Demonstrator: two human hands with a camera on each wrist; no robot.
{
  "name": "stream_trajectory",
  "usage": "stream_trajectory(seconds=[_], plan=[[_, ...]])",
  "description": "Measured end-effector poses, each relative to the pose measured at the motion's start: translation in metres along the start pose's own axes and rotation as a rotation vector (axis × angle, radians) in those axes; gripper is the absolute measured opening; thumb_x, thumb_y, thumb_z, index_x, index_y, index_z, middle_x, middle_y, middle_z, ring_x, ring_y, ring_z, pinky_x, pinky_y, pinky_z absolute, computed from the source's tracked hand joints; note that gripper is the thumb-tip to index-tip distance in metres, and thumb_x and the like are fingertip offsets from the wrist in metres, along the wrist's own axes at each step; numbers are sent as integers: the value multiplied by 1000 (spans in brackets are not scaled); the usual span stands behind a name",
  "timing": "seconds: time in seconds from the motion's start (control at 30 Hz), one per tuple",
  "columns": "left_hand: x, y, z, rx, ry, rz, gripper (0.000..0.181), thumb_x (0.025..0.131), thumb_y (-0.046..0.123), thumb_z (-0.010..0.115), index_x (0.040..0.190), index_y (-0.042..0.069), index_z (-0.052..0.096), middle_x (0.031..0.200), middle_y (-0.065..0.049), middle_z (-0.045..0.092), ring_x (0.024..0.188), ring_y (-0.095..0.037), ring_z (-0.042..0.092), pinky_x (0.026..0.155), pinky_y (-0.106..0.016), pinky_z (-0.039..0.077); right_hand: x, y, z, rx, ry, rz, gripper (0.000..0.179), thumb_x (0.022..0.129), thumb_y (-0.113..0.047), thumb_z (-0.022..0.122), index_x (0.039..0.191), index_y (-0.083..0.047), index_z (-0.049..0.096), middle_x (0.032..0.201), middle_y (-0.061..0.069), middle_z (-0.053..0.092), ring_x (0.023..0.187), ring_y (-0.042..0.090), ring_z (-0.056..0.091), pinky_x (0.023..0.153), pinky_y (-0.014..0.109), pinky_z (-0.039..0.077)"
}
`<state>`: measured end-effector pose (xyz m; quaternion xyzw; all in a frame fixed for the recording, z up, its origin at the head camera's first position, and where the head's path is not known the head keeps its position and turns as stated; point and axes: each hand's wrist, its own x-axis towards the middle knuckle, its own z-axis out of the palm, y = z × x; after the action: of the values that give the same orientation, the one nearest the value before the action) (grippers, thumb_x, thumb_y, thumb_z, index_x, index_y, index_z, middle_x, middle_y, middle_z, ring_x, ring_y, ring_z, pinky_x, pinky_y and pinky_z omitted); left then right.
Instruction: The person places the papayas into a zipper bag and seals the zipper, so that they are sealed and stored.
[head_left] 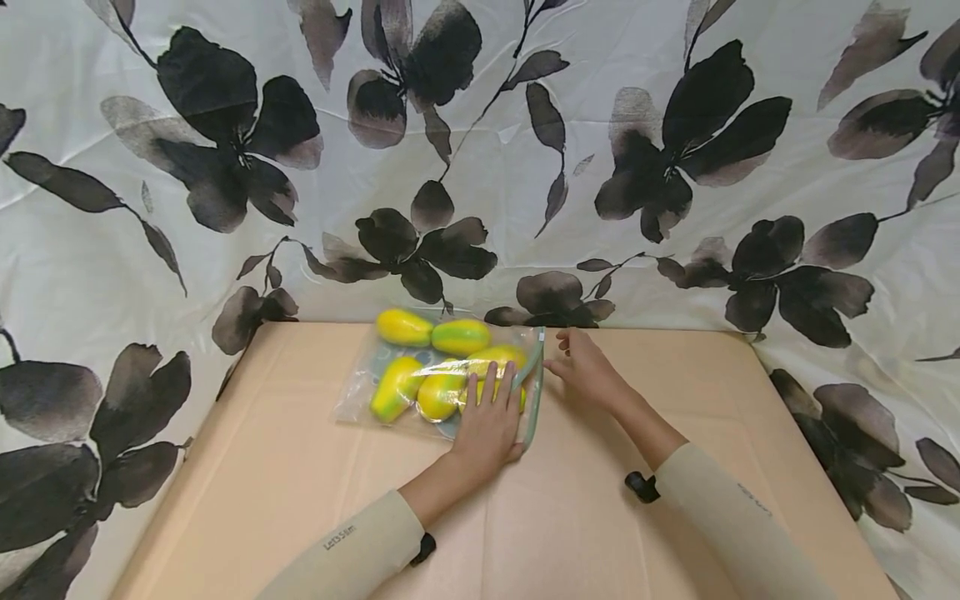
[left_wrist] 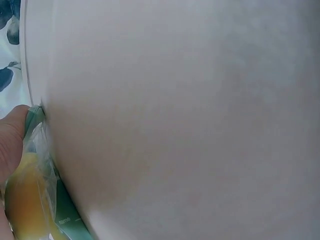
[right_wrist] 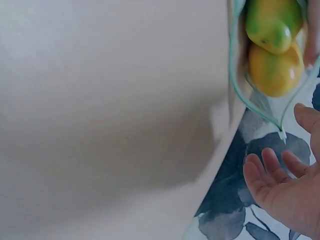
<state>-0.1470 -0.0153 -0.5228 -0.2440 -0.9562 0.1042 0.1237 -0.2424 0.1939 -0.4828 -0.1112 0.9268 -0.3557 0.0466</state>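
Note:
A clear zip bag [head_left: 351, 404] lies on the table, holding several yellow-green, mango-like fruits [head_left: 396, 388]. My left hand [head_left: 486, 429] rests on top of the bag near its mouth, with its fingers extended over the fruit. In the left wrist view, the thumb [left_wrist: 17, 120] is right at the bag's green zip edge [left_wrist: 70, 212]. The mouth gapes in the right wrist view, showing two fruits [right_wrist: 275, 70] inside. Beside the far end of that mouth is my right hand [right_wrist: 287, 200], fingers loosely bent and holding nothing, close to a small white zip slider [right_wrist: 282, 135].
The bag is on a pale tan tabletop [head_left: 285, 500], towards its back edge. Behind and beside the table hangs white cloth [head_left: 525, 192] with dark flowers. Each wrist carries a small black device [head_left: 642, 487] at the sleeve.

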Motion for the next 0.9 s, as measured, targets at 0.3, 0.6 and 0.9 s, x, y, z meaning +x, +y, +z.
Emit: stream_trajectory(seconds=[0.3,0.6,0.9], plan=[[-1,0,2,0,-18,5,100,80,72,71,153,9,46,169,-19,26,153,-43,32,123,-61,27,16,4,-2,-9,15,-26,45,103,-24,63,133,6,50,113,21,67,106,35,64,94,51,54],[-2,0,1,-7,-26,6,101,80,72,71,154,8,45,169,-18,28,152,-43,34,123,-61,27,28,5,1,-49,-31,14,34,107,-27,56,119,4,63,108,18,69,98,29,63,89,45,54],[0,0,4,-9,-5,0,101,79,71,72,153,8,46,169,-19,28,152,-42,35,123,-61,27,37,4,0,-51,-44,-5,29,106,-28,58,107,-1,68,97,11,69,87,23,61,77,36,52]])
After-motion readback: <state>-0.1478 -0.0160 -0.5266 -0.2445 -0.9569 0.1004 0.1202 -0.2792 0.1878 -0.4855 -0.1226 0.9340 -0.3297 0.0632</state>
